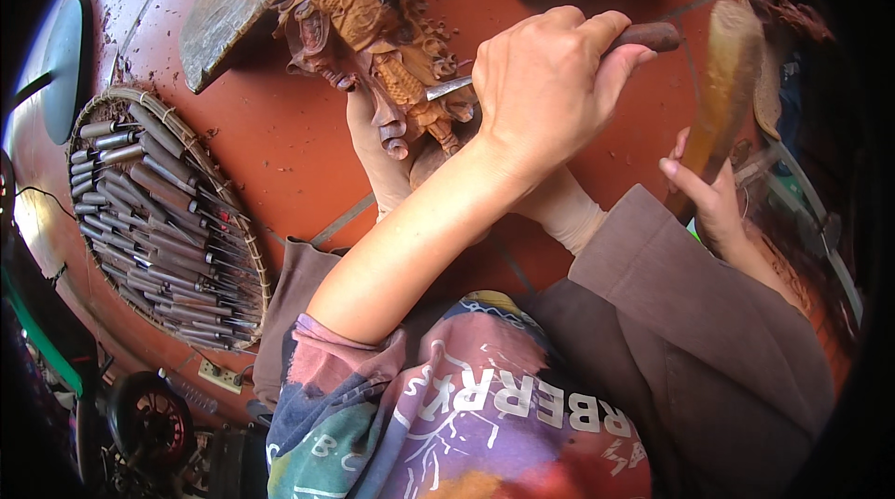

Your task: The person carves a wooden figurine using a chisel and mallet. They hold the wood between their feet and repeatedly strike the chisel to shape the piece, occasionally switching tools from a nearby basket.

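Observation:
My left hand (541, 94) is closed around a carving chisel (650, 37), its brown wooden handle sticking out to the right. The metal blade points left, and its tip lies at the middle of a carved wooden figure (368, 24), brown with robes and fine relief. At the far right, my right hand (713, 191) grips the lower end of a wooden mallet (729, 70), which is raised and slightly blurred, apart from the chisel handle. The figure leans between my feet; one foot (375, 150) shows against its lower left side. My left forearm hides part of its base.
A round wicker basket (200, 136) full of wooden-handled carving tools sits on the red tiled floor at left. Two worn boards (228, 19) lie at the back, among wood chips. A power outlet (221, 374) and a black wheel (149, 423) are at lower left.

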{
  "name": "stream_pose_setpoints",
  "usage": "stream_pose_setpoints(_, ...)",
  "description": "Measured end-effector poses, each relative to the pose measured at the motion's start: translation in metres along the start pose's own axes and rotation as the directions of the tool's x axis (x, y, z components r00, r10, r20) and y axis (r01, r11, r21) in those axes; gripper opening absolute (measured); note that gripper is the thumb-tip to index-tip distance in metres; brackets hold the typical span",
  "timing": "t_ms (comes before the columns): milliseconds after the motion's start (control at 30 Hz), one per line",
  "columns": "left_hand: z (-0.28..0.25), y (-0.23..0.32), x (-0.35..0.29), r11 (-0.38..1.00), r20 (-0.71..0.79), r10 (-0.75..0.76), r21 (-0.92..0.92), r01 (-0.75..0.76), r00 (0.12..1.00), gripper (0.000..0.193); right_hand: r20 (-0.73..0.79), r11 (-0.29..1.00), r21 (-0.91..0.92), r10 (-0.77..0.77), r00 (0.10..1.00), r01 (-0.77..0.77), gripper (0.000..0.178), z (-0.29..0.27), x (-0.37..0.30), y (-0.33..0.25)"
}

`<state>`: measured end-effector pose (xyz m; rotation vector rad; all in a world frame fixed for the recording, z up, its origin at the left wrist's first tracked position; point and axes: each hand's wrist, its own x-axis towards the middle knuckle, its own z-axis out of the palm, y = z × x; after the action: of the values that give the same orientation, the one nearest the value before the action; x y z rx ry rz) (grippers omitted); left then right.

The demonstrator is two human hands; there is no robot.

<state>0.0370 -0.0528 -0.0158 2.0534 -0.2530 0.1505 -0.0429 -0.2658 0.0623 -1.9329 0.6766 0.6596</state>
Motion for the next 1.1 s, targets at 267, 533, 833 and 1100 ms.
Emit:
stream_pose_setpoints(267,0.0,-0.005,-0.003,0.999,-0.024,0.025,0.036,-0.024,0.999,0.029,0.055,0.998,-0.066,-0.008,0.998,0.012,0.019,0.006,0.004,0.015)
stream_pose_setpoints(533,-0.002,-0.003,-0.003,0.997,0.037,0.007,0.075,-0.01,0.999,0.03,0.058,0.998,0.015,0.059,0.997,-0.06,0.016,0.009,0.003,0.021)
stream_pose_setpoints(833,-0.003,-0.006,-0.005,0.994,0.088,-0.024,0.106,0.015,0.996,0.031,0.071,0.999,0.035,0.028,0.997,-0.031,0.015,0.004,0.005,0.036)
stream_pose_setpoints(1100,-0.003,-0.009,-0.005,0.993,0.09,-0.034,0.119,0.023,0.995,0.031,0.045,0.993,0.107,0.052,0.998,-0.057,0.016,0.005,0.011,0.034)
